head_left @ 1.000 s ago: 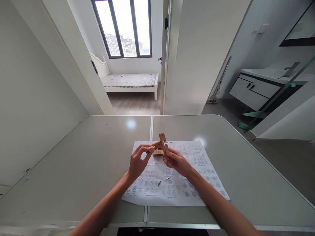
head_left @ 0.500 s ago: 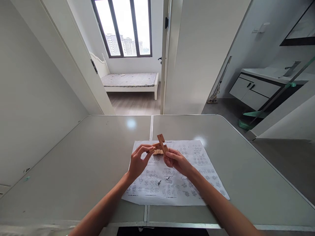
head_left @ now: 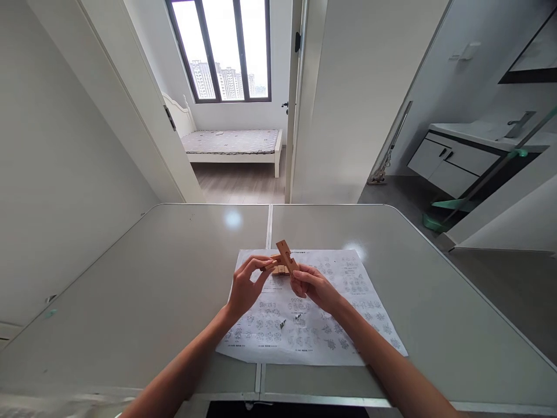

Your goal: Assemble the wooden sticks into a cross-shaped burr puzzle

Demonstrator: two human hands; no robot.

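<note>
My right hand (head_left: 312, 285) grips a notched wooden puzzle bar (head_left: 286, 256) that stands tilted upward. My left hand (head_left: 246, 287) pinches a second wooden bar (head_left: 272, 260) by its end, lying crosswise against the first. Both hands hover just above a printed instruction sheet (head_left: 348, 302) on the grey table (head_left: 152, 290). Several more wooden pieces (head_left: 281, 270) lie on the sheet behind the hands, partly hidden by the fingers.
The table is made of two halves with a seam (head_left: 265, 244) down the middle. Small dark bits (head_left: 282, 324) lie on the sheet. Beyond the table an open doorway shows a bed (head_left: 230, 142) and window; a washbasin cabinet (head_left: 461, 159) stands at the right.
The upright bar in my right hand has tilted slightly and sunk a little toward the left bar. The view has shifted a touch; both hands stay in place.
</note>
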